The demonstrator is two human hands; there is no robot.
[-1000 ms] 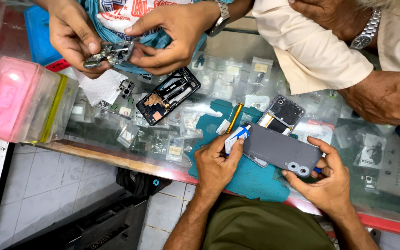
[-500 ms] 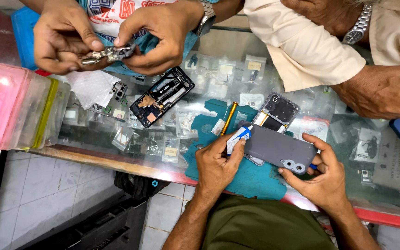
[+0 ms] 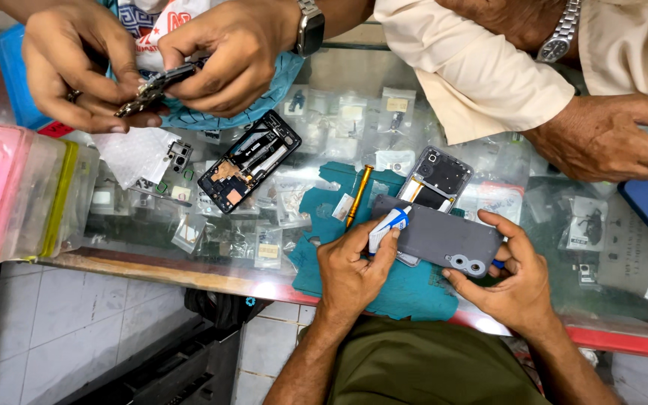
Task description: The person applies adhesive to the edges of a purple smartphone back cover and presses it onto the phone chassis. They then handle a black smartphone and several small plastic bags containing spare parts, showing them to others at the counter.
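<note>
The person's left hand (image 3: 350,270) is pressing a small white and blue tube (image 3: 386,227) against the near edge of a grey phone back cover (image 3: 436,238), its grip clamped on the tube between thumb and fingers. The right hand (image 3: 515,281) is steadying the same cover from the other end, fingers closed around its corner beside the two camera rings. The cover is lying tilted over a teal work mat (image 3: 406,289) on the glass surface (image 3: 339,97), partly overlapping an opened phone frame (image 3: 436,180) just behind it. A yellow-handled screwdriver (image 3: 359,196) is resting on the mat, near the left hand's fingertips.

Farther back, another person's two hands (image 3: 151,64) are working on a small dark phone part (image 3: 151,86) above the glass. An opened phone chassis (image 3: 249,161) is lying on the surface near them. A third person's hand (image 3: 601,139), in a cream sleeve, is resting on the glass at the right. Pink and clear plastic boxes (image 3: 16,195) are standing at the left edge.
</note>
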